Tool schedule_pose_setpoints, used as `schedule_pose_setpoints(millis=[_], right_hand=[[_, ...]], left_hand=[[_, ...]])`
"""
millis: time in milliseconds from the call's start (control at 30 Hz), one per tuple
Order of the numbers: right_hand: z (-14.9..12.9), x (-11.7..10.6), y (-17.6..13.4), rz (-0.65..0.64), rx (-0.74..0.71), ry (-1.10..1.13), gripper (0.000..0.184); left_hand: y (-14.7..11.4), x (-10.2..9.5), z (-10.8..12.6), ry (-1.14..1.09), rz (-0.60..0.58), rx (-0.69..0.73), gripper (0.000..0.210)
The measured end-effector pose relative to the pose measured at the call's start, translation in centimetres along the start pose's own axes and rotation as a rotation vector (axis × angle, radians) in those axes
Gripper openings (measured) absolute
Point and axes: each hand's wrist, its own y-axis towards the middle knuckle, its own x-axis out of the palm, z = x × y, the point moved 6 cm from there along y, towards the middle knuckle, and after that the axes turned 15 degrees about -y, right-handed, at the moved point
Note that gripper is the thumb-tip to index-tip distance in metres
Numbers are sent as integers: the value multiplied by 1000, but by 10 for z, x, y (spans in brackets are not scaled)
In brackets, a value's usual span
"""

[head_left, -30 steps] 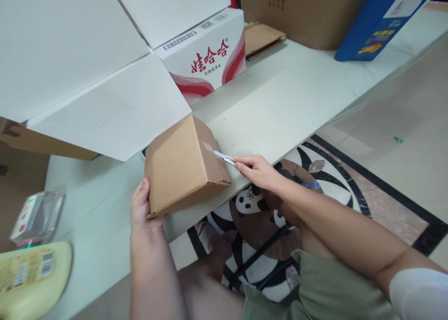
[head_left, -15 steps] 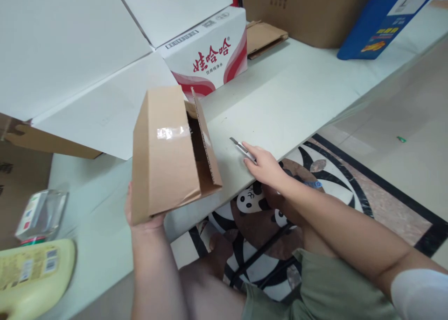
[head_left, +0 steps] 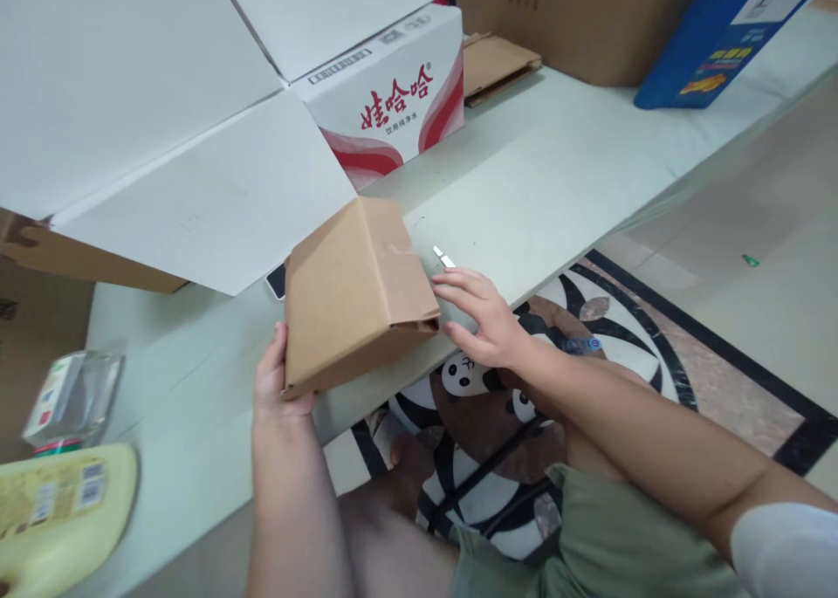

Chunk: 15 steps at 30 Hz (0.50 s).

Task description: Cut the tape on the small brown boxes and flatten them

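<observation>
My left hand (head_left: 280, 375) grips a small brown cardboard box (head_left: 340, 301) at its lower left corner, fingers wrapped round the edge. The box is tilted, and the side turned to the right has a flap edge standing slightly proud. Close to that side, my right hand (head_left: 481, 314) has its fingers apart and holds nothing; I cannot tell whether its fingertips touch the cardboard. Just beyond these fingers a utility knife (head_left: 443, 256) lies on the table, its rear part hidden behind the hand.
A white carton with red lettering (head_left: 399, 100) stands at the back, beside a large white open box (head_left: 196, 188). A phone (head_left: 278, 281) peeks out behind the cardboard box. Bottles (head_left: 72, 511) stand at the left, a blue container (head_left: 720, 48) at the back right.
My right hand has let go of the utility knife, leaving it on the table, and opened near the box. My left hand has turned the box and moved it slightly right.
</observation>
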Motion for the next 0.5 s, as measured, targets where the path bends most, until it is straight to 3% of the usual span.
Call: schedule_pose_setpoints(millis=[100,233,333,433,500], right_hand=[[-1,4,-2,-1,-38,-35,51],[3,11,-5,-76,-53,-33,65],[8,15,-8,-118,-62,-42,72],[12,15,-8,-114,-45,-30,64],[15,15,-7,-125,5,-17,60]], left_hand=[[-6,4,-2,51,107,28,14],[-10,12,-5,108,102,66,13],[-14,17,-4,133,-9,72,24],[-22,23,-5,142,-207,20,43],[-25,21,-5,170,-265,6,50]])
